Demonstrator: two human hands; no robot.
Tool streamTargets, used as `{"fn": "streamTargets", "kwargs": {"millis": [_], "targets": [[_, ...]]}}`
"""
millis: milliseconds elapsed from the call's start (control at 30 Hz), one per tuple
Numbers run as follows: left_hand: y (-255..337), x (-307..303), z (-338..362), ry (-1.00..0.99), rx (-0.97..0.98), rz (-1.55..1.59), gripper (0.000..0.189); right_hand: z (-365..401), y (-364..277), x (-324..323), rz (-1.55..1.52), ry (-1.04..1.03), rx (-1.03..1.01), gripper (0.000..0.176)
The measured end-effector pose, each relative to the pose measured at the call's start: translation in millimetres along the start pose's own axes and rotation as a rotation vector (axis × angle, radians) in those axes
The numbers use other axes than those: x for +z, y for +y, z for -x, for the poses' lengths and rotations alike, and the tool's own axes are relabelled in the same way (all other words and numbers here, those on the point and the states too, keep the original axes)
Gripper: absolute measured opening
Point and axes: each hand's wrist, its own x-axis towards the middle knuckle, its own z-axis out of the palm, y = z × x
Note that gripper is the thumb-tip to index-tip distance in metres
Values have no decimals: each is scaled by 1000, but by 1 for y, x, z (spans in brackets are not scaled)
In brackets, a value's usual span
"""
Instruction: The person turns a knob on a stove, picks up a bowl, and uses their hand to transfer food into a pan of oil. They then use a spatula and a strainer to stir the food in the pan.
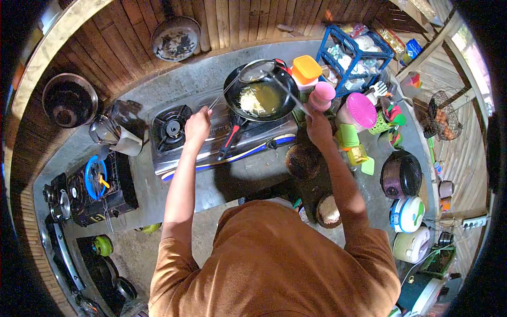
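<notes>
A dark wok (288, 100) with a red-and-black handle sits on the right burner of the gas stove (211, 145). Inside it, pale shredded food (253, 100) fries in yellowish oil. My left hand (198, 126) is closed around the thin wire handle of a strainer (257, 71), whose round mesh hangs over the wok's far side. My right hand (318, 128) grips a long metal spatula (289, 96); it slants over the wok's right rim, its far end close to the strainer. The left burner (173, 127) is bare.
Pink tumblers (322, 96), an orange-lidded container (306, 70) and a pink-lidded tub (361, 111) crowd the counter right of the wok. Behind them stands a blue rack (351, 58). A utensil holder (127, 141) is left of the stove; pans hang on the wooden wall.
</notes>
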Motion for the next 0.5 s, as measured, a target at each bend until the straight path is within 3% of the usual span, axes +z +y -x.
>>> {"fn": "streamTargets", "kwargs": {"millis": [100,200,267,500], "targets": [[-2,0,-4,-14,22,-12,28,-5,13,-7,-54,142,-37,39],[0,-1,-7,-2,49,-52,28,-6,18,-10,-186,67,-127,36],[3,-4,-6,-13,43,-44,28,-8,19,-16,-205,7,77,33],[12,-9,-12,-44,86,-119,28,-14,28,-27,-115,-39,4,37]]}}
